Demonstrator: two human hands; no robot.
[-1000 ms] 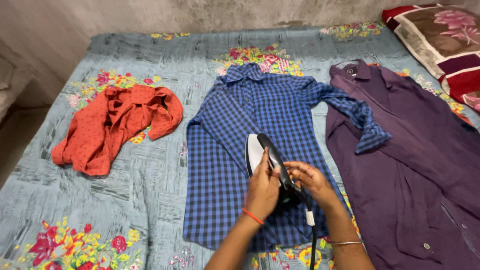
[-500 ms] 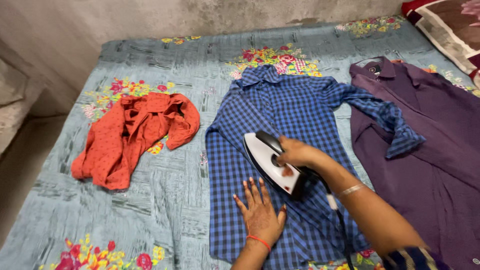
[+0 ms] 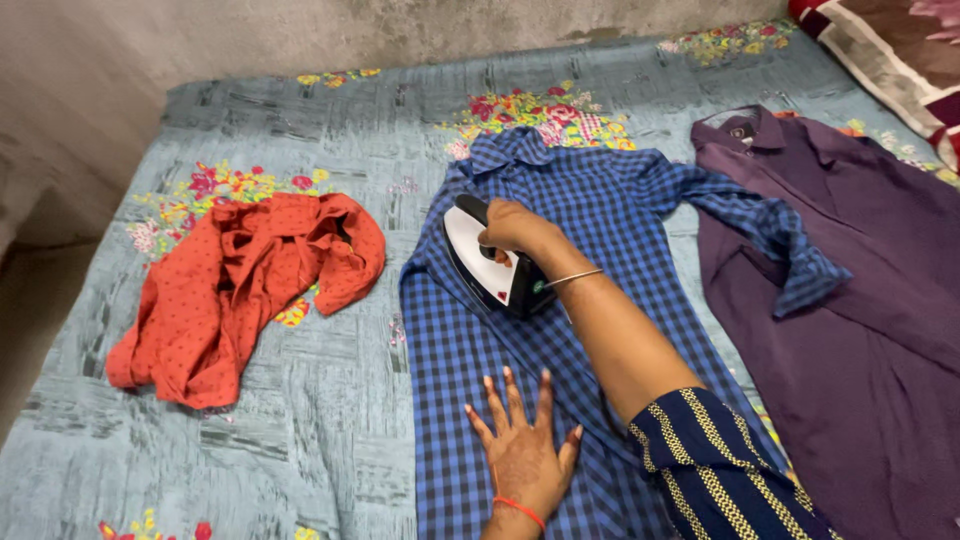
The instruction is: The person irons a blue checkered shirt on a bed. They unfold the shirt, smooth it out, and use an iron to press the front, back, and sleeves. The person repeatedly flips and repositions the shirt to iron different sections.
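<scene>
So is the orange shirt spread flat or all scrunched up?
Scrunched up: the orange shirt lies bunched in folds on the bed sheet.

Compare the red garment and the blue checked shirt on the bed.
The red garment lies crumpled in a heap; the blue checked shirt is spread flat. The red garment is untouched; the blue checked shirt has an iron and the left hand on it. Both lie on the floral bedsheet.

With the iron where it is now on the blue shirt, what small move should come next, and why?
Probably slide the iron a little further toward the collar. The right hand grips its handle on the upper part of the blue checked shirt, the left hand lies flat on the lower part and pins it, and the cloth up to the collar lies open ahead.
</scene>
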